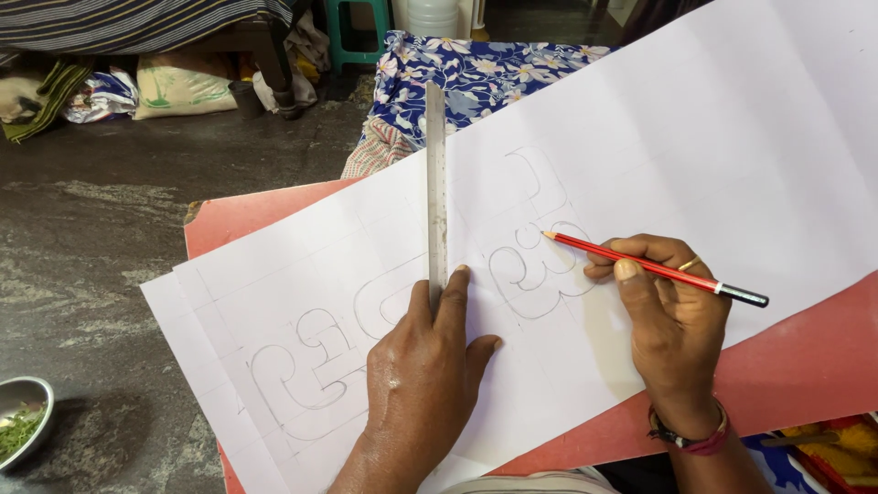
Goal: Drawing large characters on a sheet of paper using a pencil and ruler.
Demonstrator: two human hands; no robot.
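The left hand comes up from the bottom edge with its back to the camera, wrist low, palm pressed flat on the paper. Its fingers lie close together and stretched forward, and their tips pin the near end of a metal ruler. The thumb juts out to the side, resting on the sheet. Nothing is gripped by this hand; it only bears down.

The right hand enters from the lower right, a dark band with a reddish bangle at the wrist and a ring on one finger. Its fingers are curled tight around a red pencil, the thumb laid along the shaft. The pencil lies nearly level, black butt end sticking out past the knuckles, sharpened point reaching out ahead of the fingertips and sitting on a pencilled curve.

The ruler is a narrow grey steel strip. It runs straight away from the left fingertips towards the far edge of the sheet, lying flat.

The white paper is large and creased into a grid of folds, with fat outlined curly shapes drawn in a slanting row, one just beyond the pencil point, others beside and under the left palm. More white sheets peek out below it, all resting on a red board.

Far beyond the fingers is a blue floral cloth; well off the left hand a steel bowl sits on the dark stone floor.
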